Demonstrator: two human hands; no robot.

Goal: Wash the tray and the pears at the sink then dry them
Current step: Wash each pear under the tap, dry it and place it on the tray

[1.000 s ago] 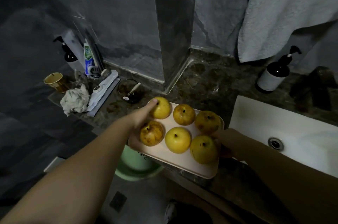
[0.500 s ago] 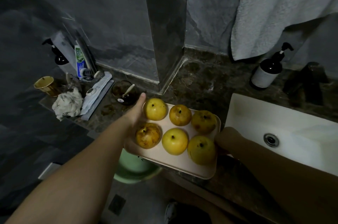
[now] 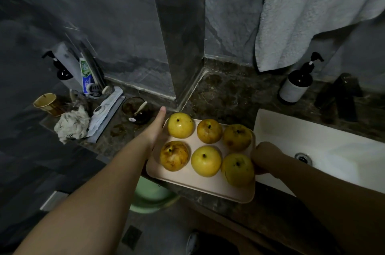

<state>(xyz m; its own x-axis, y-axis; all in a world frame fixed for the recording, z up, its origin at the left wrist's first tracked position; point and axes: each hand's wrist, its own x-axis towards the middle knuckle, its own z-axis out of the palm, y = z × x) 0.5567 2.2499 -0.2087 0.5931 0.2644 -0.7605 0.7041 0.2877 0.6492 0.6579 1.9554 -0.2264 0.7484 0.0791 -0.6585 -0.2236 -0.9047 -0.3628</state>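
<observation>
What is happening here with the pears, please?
A person holds a pale tray carrying six yellow pears at the dark counter beside the white sink. The left hand holds the tray's left edge, thumb raised; the right hand holds its right edge. Washing has not begun.

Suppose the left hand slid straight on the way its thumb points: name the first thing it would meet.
Probably the grey wall pillar. The left hand points up-frame past the dark glass cup, across bare countertop; depth is hard to judge.
</observation>
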